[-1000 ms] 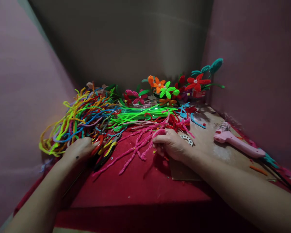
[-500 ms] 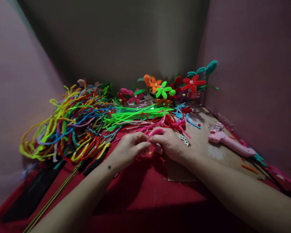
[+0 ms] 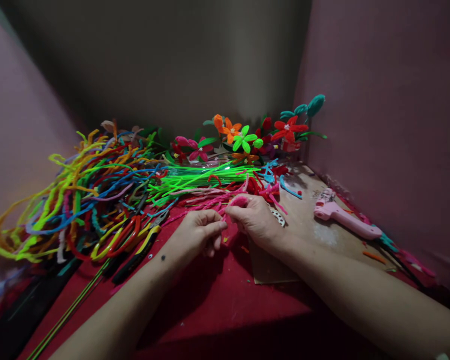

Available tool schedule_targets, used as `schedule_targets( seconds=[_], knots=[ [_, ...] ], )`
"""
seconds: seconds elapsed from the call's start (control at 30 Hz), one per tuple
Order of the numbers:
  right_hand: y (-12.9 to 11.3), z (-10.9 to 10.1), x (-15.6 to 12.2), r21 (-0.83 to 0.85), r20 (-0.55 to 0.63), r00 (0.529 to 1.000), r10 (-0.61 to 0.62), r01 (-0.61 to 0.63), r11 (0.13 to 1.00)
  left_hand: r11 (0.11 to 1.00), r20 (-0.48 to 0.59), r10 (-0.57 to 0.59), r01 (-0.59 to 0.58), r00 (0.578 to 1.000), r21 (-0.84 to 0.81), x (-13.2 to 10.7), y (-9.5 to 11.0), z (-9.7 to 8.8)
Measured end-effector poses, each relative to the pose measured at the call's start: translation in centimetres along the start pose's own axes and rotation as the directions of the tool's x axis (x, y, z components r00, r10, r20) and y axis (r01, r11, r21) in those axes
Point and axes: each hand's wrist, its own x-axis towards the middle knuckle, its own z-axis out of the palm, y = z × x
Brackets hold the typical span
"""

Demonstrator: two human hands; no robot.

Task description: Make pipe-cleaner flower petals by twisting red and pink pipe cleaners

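Observation:
My left hand (image 3: 197, 235) and my right hand (image 3: 255, 220) meet over the red cloth (image 3: 210, 295), fingertips almost touching. Both pinch the same pink pipe cleaner (image 3: 238, 201), which loops up over my right thumb. Loose pink pipe cleaners (image 3: 210, 200) lie just behind the hands. Left of my left hand are red-handled scissors (image 3: 120, 237) and yellow-and-black pliers (image 3: 137, 252).
A big tangle of coloured pipe cleaners (image 3: 78, 195) fills the left. Neon green straight ones (image 3: 195, 177) lie in the middle. Finished pipe-cleaner flowers (image 3: 243, 137) stand at the back wall. A pink glue gun (image 3: 341, 217) rests on a cardboard sheet (image 3: 315, 225) at right.
My left hand left the scissors at the left and came across to the right hand. Both now hold the pink pipe cleaner. The view has drifted right.

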Motion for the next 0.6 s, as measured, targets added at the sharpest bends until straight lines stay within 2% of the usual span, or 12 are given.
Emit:
schedule_targets(
  seconds=[0.07, 0.17, 0.3, 0.47, 0.6],
  knots=[
    [-0.2, 0.0, 0.0, 0.023, 0.004, 1.0, 0.017, -0.017, 1.0, 0.999, 0.031, -0.002, 0.003, 1.0, -0.051, 0.1, -0.1, -0.1],
    [-0.1, -0.1, 0.2, 0.156, 0.083, 0.995, 0.047, -0.059, 0.986, 0.995, 0.069, 0.018, -0.011, 0.997, -0.099, 0.1, -0.7, -0.7],
    [0.2, -0.4, 0.4, 0.275, 0.117, 0.992, 0.039, -0.07, 0.959, 0.994, 0.078, 0.055, -0.047, 0.995, -0.096, 0.0, -1.1, -1.2],
    [-0.1, -0.4, 0.1, 0.184, 0.105, 0.994, 0.019, -0.038, 0.982, 0.995, -0.024, 0.104, -0.104, 0.994, 0.01, -0.1, -0.4, -0.5],
    [-0.5, 0.0, -0.3, 0.116, 0.097, 0.995, -0.019, 0.008, 0.993, 0.981, -0.09, 0.192, -0.19, 0.977, 0.023, -0.1, -0.4, 0.0]
  ],
)
